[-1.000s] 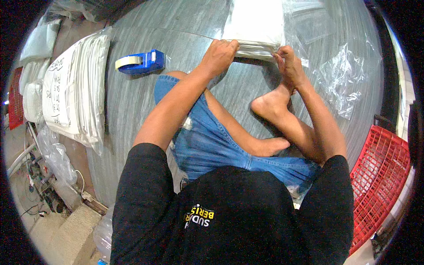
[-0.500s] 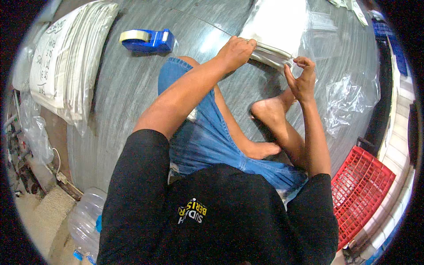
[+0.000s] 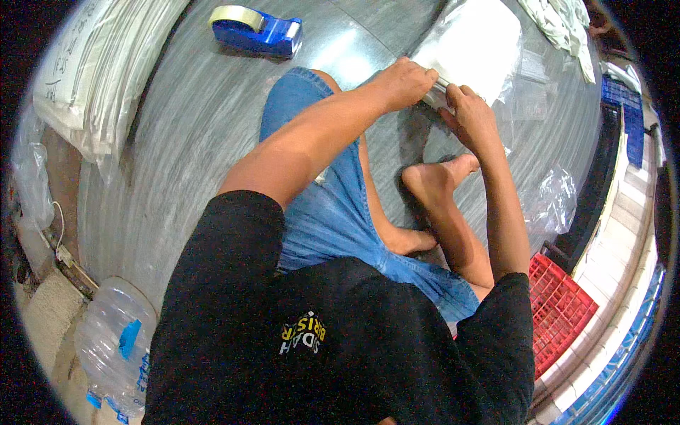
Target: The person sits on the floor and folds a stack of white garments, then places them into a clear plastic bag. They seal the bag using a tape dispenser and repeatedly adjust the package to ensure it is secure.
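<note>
A white folded bundle in a clear plastic bag (image 3: 473, 44) lies on the grey floor in front of me. My left hand (image 3: 408, 82) is closed on the bag's near edge, fingers curled over it. Close beside it, my right hand (image 3: 470, 115) pinches the same edge with bent fingers, and the thumb sits lower. Both hands hide most of the edge between them. To the left of the bundle stands a blue tape dispenser (image 3: 265, 34) with a roll of pale tape.
A tall stack of white bagged bundles (image 3: 99, 78) is at the left. Loose clear plastic (image 3: 549, 202) and a red crate (image 3: 559, 315) lie at the right; white cloth (image 3: 559, 32) is at the far right. A large clear bottle (image 3: 117, 347) stands at lower left.
My right hand has moved left along the bag's near edge, close to my left hand, and its fingers have closed in. The whole view has shifted and turned slightly.
</note>
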{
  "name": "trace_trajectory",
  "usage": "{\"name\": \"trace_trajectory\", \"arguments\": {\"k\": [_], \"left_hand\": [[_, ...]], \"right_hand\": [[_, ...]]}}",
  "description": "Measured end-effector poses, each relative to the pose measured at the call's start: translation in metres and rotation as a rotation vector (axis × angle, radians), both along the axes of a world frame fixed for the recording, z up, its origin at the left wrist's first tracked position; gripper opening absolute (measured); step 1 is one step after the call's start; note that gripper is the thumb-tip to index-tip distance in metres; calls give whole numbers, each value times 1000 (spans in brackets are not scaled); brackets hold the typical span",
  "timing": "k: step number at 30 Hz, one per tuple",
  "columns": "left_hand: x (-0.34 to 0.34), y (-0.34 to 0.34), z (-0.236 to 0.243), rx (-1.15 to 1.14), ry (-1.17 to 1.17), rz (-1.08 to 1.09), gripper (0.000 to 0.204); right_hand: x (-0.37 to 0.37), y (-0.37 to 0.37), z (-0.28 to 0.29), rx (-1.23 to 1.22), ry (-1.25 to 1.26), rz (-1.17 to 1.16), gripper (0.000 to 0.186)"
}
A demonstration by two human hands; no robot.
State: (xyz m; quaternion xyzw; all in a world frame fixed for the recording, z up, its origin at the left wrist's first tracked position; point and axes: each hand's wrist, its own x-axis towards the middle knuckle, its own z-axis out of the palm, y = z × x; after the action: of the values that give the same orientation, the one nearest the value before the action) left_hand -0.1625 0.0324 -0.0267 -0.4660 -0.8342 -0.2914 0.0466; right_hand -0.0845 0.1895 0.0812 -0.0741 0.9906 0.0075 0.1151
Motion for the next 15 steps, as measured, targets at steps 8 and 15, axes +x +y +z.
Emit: {"name": "trace_trajectory", "arguments": {"k": [8,15], "left_hand": [[-2,0,5,-3,-42,-3,15],[-1,2,5,-15,-57,11,16]], "right_hand": [[-1,-11,0,187,71,29,31],[-9,-5,-8,268,185,-13,31]]}}
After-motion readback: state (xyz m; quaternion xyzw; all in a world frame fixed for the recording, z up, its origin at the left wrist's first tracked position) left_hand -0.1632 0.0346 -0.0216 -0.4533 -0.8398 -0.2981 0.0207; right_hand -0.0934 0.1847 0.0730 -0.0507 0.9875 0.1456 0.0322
